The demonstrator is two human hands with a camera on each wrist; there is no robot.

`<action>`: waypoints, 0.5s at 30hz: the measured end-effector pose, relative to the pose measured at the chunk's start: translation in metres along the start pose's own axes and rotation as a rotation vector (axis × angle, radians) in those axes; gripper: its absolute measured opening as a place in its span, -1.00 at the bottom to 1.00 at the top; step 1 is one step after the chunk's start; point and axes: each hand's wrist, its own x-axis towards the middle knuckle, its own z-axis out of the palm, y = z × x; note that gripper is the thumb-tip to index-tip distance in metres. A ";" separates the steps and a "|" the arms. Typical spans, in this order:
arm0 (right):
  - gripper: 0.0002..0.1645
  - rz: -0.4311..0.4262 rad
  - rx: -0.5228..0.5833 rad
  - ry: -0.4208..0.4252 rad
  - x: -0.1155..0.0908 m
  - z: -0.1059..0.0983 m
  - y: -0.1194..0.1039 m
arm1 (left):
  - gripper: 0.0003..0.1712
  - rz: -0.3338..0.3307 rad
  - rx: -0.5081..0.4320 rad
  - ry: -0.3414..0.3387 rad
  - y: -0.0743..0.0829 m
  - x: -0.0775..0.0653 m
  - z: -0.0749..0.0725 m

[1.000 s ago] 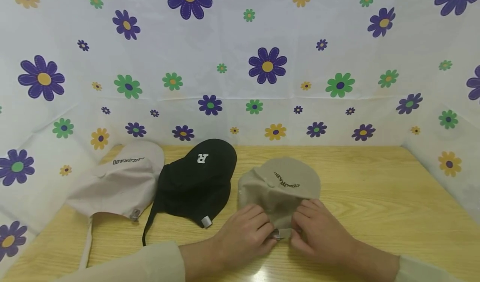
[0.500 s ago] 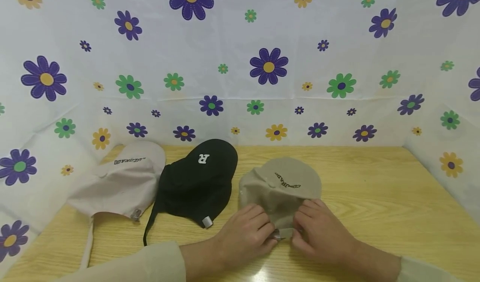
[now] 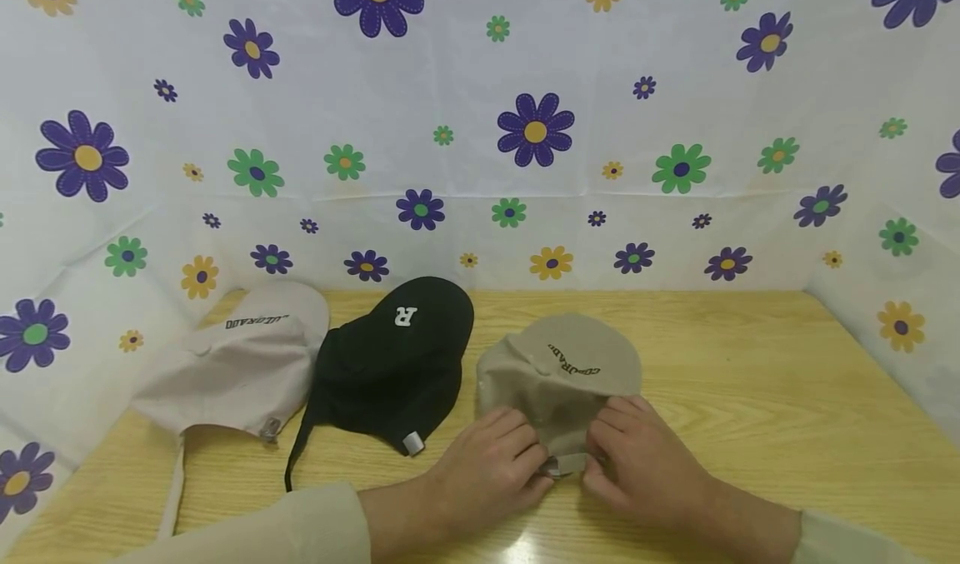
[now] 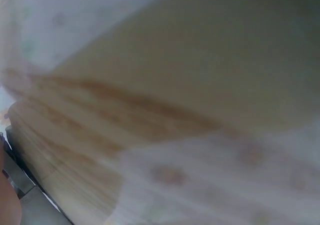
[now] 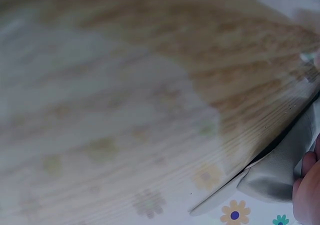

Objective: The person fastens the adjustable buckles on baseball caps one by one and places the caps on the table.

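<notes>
A khaki cap (image 3: 573, 343) with dark lettering lies to the right of the other two caps. Both hands work at its rear edge. My left hand (image 3: 491, 464), fingers curled, pinches the side with the metal buckle (image 3: 553, 467). From the right, my right hand (image 3: 648, 460) grips the cap's edge and the short strap (image 3: 574, 462), with its thumb below. The strap spans the small gap between the hands. Only slivers show in the wrist views: grey-looking cap fabric (image 5: 275, 172) beside the right fingers (image 5: 306, 197), and a left fingertip (image 4: 9, 205) at the frame edge.
A black cap (image 3: 390, 372) with a white letter R lies left of the khaki one, its strap hanging loose. Further left is a pale pink cap (image 3: 240, 372), also unfastened. The wooden table (image 3: 750, 397) is backed by a white flowered cloth (image 3: 442, 72).
The strap between my hands has shifted slightly and bends upward toward the right hand. Both hands and all the caps keep nearly the same places.
</notes>
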 end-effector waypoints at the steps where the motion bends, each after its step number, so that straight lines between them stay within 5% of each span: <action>1: -0.75 0.000 -0.001 0.001 0.000 0.000 0.000 | -0.82 -0.001 -0.003 0.001 0.000 0.000 0.000; 15: -0.75 0.006 -0.006 0.000 0.000 0.000 0.000 | -0.82 0.000 0.008 0.004 0.000 0.000 0.001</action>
